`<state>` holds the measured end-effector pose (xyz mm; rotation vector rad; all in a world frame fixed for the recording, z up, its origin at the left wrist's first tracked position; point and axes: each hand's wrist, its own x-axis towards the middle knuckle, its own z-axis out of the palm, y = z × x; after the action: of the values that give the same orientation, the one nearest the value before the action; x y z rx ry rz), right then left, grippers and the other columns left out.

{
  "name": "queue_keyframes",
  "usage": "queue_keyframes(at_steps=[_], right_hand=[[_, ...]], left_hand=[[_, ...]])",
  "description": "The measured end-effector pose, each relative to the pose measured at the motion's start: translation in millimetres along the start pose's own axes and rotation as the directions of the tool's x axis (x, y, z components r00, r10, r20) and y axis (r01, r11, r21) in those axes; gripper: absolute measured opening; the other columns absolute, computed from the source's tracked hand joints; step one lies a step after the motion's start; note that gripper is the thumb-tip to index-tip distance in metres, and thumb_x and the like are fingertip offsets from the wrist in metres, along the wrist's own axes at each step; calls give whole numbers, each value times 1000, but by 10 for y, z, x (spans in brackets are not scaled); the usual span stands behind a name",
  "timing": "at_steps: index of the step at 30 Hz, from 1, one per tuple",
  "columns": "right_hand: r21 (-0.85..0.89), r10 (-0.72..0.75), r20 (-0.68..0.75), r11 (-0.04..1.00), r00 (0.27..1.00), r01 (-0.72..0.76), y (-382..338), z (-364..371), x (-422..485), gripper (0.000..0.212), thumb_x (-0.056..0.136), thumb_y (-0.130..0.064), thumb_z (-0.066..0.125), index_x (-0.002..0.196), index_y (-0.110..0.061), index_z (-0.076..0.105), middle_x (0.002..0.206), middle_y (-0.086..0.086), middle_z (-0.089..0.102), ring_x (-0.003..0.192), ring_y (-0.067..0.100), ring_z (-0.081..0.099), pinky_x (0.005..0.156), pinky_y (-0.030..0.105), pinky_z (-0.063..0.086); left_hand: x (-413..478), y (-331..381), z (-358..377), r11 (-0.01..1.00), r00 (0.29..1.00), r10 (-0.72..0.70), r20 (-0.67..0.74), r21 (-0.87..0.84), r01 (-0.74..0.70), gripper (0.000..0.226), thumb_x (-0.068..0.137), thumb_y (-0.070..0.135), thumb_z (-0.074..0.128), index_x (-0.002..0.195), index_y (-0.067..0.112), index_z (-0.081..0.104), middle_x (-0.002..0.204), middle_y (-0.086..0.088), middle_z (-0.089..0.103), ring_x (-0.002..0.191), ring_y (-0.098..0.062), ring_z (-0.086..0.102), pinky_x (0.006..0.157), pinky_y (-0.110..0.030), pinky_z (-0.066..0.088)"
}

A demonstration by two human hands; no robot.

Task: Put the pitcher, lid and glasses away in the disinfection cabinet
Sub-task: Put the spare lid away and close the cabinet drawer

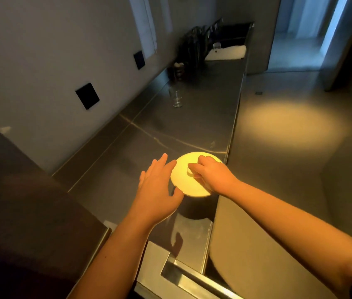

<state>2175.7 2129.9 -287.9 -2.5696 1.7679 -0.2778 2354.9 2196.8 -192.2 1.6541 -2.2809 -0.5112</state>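
Head view. Nearest the camera: two bare forearms reaching forward over a dark grey counter, with a steel-edged recess in the counter just below them.

Lid: round, pale yellow under a warm spot of light, sitting flat on top of a dark cylindrical pitcher. The pitcher stands on the counter close to its front edge; only its dark side wall shows beneath the lid.

Right hand: on top of the lid, fingers curled closed around the small knob at the lid's centre.

Left hand: on the wall side of the lid, fingers spread and extended, fingertips and thumb touching the lid's rim; nothing is enclosed in it.

Glasses: clear tumblers, upright, on the counter well beyond the lid, nearer the wall. How many there are cannot be told; they are blurred and overlap.

Dark rack: at the far end of the counter, well past the glasses, detail too dim to make out. A white board or cloth lies beside it.

Two black wall plates are on the wall above the counter.
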Motion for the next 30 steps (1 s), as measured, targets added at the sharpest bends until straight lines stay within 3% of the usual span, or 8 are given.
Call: queue_keyframes(at_steps=[6, 9, 11, 13, 15, 17, 23, 30], right_hand=[[-30, -18, -42, 999, 999, 17, -28, -601, -140, 47, 89, -26, 60, 133, -22, 43, 125, 7, 45, 113, 24, 46, 86, 25, 48], [-31, -45, -72, 999, 996, 43, -94, -884, -227, 46, 89, -27, 60, 132, -23, 45, 126, 6, 45, 113, 23, 47, 88, 25, 49], [-37, -66, -88, 997, 994, 63, -163, -1064, -276, 43, 91, -25, 58, 132, -22, 46, 125, 6, 46, 111, 23, 47, 89, 27, 49], [-6, -62, -99, 998, 993, 62, -236, -1237, -322, 36, 94, -22, 53, 130, -19, 49, 124, 7, 47, 110, 24, 49, 89, 30, 48], [23, -66, -104, 997, 992, 69, -300, -1394, -368, 34, 95, -20, 50, 129, -17, 50, 124, 7, 47, 111, 24, 48, 90, 31, 47], [0, -100, -117, 995, 988, 101, -349, -1519, -402, 37, 95, -23, 52, 131, -18, 48, 127, 6, 46, 112, 21, 47, 92, 29, 47], [-38, -203, -148, 979, 968, 199, -407, -1674, -433, 41, 94, -25, 51, 134, -20, 45, 126, 6, 47, 112, 21, 48, 91, 27, 46], [-44, -283, -181, 959, 942, 280, -543, -1677, -517, 37, 92, -29, 54, 128, -25, 49, 117, 4, 49, 100, 19, 50, 82, 23, 48]], left_hand=[[-64, 44, -30, 939, 997, -57, -61, -343, 32, 70, 91, 29, 57, 146, 33, 15, 156, 9, 13, 142, -15, 18, 111, -40, 22], [-71, 105, -82, 799, 986, -137, -100, -599, 50, 67, 91, 27, 55, 147, 29, 17, 155, 6, 20, 140, -18, 25, 109, -39, 27], [-67, 127, -141, 598, 971, -233, -41, -794, 110, 59, 94, 28, 50, 146, 26, 22, 153, 1, 24, 138, -21, 30, 109, -42, 27], [-74, 109, -217, 259, 948, -303, 98, -949, 181, 52, 96, 32, 44, 144, 23, 28, 151, -6, 30, 134, -28, 35, 108, -50, 26], [-107, 85, -289, -110, 934, -272, 233, -971, 211, 53, 95, 36, 39, 144, 16, 29, 148, -15, 33, 132, -37, 35, 106, -60, 23], [-169, 90, -317, -305, 928, -240, 285, -930, 207, 58, 93, 38, 38, 145, 15, 28, 147, -20, 33, 131, -42, 36, 103, -64, 21], [-317, 231, -272, -446, 921, -236, 310, -877, 181, 60, 91, 38, 38, 143, 9, 29, 137, -19, 45, 122, -43, 45, 102, -65, 23], [-598, 420, -363, -463, 948, -203, 244, -877, 127, 54, 89, 38, 39, 134, 7, 40, 127, -18, 54, 112, -39, 52, 77, -58, 43]])
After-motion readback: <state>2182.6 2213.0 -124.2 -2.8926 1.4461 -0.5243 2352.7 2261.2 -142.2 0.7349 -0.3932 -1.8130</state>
